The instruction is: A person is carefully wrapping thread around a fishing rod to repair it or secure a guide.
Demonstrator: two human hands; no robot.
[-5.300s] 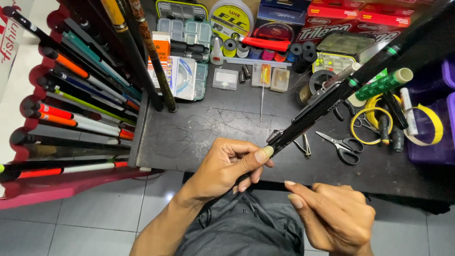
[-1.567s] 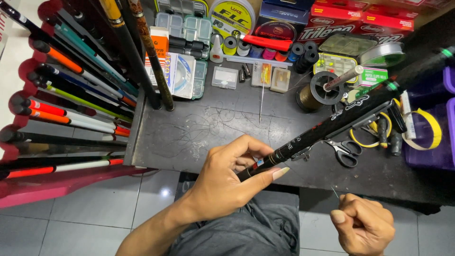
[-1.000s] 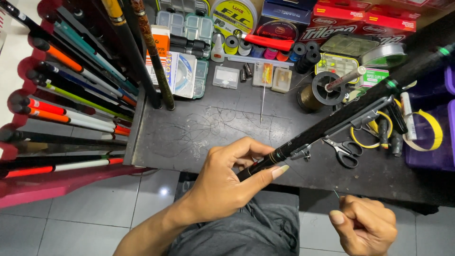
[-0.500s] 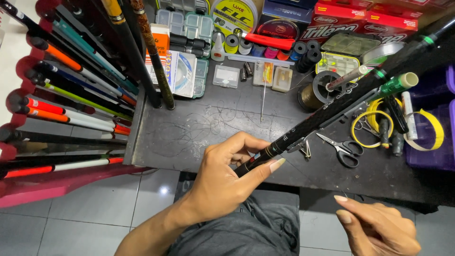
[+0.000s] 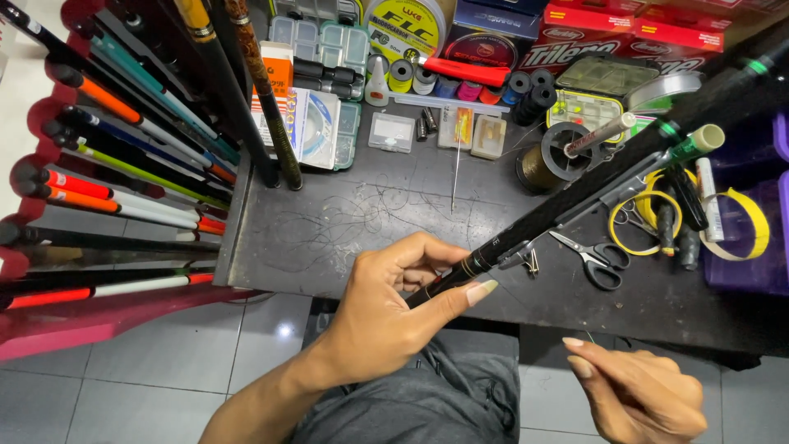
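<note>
My left hand (image 5: 386, 321) is shut on the lower end of a black fishing rod (image 5: 592, 177), thumb pressed along it. The rod slants up and to the right over the dark workbench (image 5: 329, 247). A small metal line guide (image 5: 519, 256) sits on the rod just beyond my fingers. My right hand (image 5: 641, 395) hovers low at the right, below the bench edge and apart from the rod, with its fingers stretched toward the left. A hair-thin thread end shows near its fingertips; whether the fingers pinch it is unclear.
A red rack of several upright rods (image 5: 123, 164) stands at the left. On the bench lie scissors (image 5: 596, 261), a spool of brown line (image 5: 549, 160), thread bobbins, tackle boxes and yellow tape rings. Purple bins (image 5: 752, 263) sit at the right. Grey floor tiles lie below.
My right hand has dropped from beside the rod to low at the right, its earlier pinch loosening into stretched fingers. My left hand keeps its grip while the rod's angle shifts slightly.
</note>
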